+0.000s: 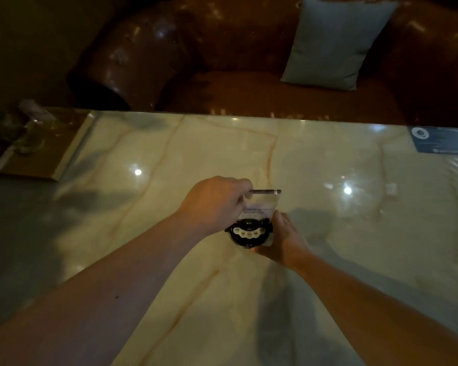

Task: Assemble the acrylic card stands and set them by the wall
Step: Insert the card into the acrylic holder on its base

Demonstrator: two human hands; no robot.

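A clear acrylic card stand [262, 204] stands upright near the middle of the marble table [169, 159], with a printed card inside it. A black round base [248, 232] with pale buttons sits at its foot. My left hand [217, 202] pinches the stand's top left corner. My right hand [283, 239] cups the stand's lower right side and the base from below. A second blue printed card in clear acrylic [442, 140] lies flat at the table's far right edge.
A golden tray [64, 154] holding clear glassware sits at the table's far left corner. Behind the table stands a brown leather sofa [222, 48] with a grey cushion [336, 40]. A small clear piece [391, 188] lies right of centre.
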